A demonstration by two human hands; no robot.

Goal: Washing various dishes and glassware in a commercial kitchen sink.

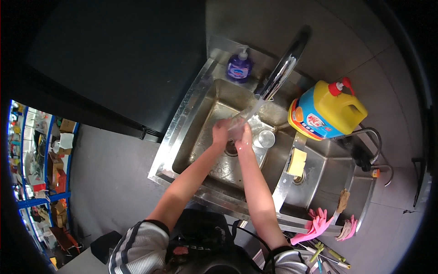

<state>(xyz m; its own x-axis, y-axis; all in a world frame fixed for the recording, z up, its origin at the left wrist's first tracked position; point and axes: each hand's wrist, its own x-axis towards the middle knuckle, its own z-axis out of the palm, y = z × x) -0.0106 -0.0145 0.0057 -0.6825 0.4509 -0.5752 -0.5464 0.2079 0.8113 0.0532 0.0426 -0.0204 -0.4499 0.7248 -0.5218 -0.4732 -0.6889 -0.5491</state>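
Note:
My left hand (221,131) and my right hand (245,137) are close together over the left basin of a steel sink (191,150). Water runs onto them from a chrome faucet (283,71). Fingers of both hands curl around something clear and wet between them; the stream blurs it, so I cannot tell its kind. Beside my right hand, a clear cup (266,139) stands in the basin. The drain (232,148) lies below my hands, partly hidden by them.
Purple soap pump bottle (238,67) at the back; large yellow jug (326,109) with a red pump at the right. A yellow sponge (297,162) sits on the divider. Pink gloves (315,223) and a brown-headed brush (342,201) lie along the right basin's front edge.

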